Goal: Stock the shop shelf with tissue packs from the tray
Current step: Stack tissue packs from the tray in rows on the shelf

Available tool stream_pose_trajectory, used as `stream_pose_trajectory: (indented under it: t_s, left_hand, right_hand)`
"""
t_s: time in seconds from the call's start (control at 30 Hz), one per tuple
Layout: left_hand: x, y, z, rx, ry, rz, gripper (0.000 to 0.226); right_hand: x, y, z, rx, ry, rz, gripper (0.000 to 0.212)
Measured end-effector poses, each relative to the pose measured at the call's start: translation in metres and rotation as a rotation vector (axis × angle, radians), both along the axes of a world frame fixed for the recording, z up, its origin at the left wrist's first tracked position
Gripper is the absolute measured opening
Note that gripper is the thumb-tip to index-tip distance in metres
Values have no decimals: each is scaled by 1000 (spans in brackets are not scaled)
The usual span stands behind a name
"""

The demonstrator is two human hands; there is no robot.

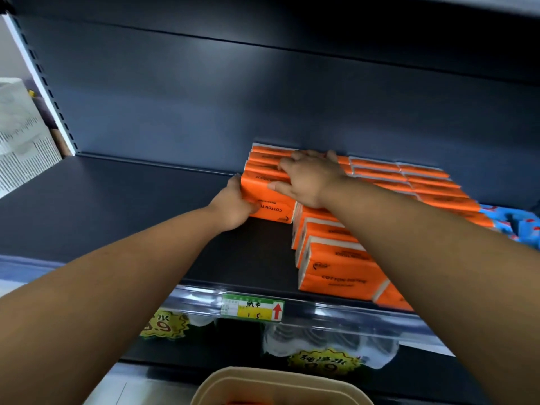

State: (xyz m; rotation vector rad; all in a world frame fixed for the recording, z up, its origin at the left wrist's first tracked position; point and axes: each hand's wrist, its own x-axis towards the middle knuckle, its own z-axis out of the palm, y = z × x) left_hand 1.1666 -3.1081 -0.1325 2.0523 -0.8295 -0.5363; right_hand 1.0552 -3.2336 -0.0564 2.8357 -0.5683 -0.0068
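Two-handedly holding one row of orange tissue packs (268,197) on the dark shop shelf (131,200).

- Far left of the left hand: showing a white wrapped bundle (20,135), blurred, beside the slotted shelf upright (43,83).
- Gripping the left end of the row with the left hand (233,206), thumb against the side face, fingers curling round the near corner.
- Below and between the hands: displaying a green and yellow price label (252,306) on the clear shelf-edge strip.
- Nearest the body, below both forearms: showing the rim of a beige tray (280,378), contents too cropped to tell.
- Pressing on top of the same row with the right hand (309,179), palm down, fingers spread and laid flat, clasping nothing.
- Under the right forearm: lying in a front row, more orange packs (336,264), just beside the held row.
- On the lower shelf: sitting under yellow star tags, wrapped bottled water (321,343).
- Right of the right hand: lining the shelf back, further orange rows (423,182), touching one another.
- Far right: showing blue patterned packaging (514,223), blurred.
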Motion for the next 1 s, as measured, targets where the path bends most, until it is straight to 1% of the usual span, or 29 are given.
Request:
stream_pose_trajectory:
  t_s: [0.13, 0.33, 0.43, 0.57, 0.67, 0.77, 0.87, 1.0]
  left_hand:
    - [-9, 13, 20, 74, -146, 7, 73]
    - [-38, 36, 58, 271, -340, -22, 55]
    - [-52, 48, 75, 315, -400, 7, 61]
    - [-80, 60, 95, 305, -440, -15, 61]
    - [-111, 66, 105, 215, -459, -98, 55]
    - [-147, 71, 104, 150, -491, -160, 57]
    - [-178, 75, 95, 203, -590, -227, 63]
    - [-197, 81, 84, 242, -638, -267, 53]
  right_hand:
    - [-23, 7, 13, -3, -40, -2, 62]
    - [-70, 21, 31, 14, -93, -49, 61]
    - [-94, 31, 40, 29, -118, -68, 58]
    - [-128, 46, 52, 86, -161, -68, 57]
    - [-148, 57, 55, 140, -229, -72, 54]
    - [-164, 69, 53, 180, -265, -68, 51]
    - [-175, 81, 47, 205, -261, -60, 48]
    - [-190, 95, 38, 223, -253, -44, 43]
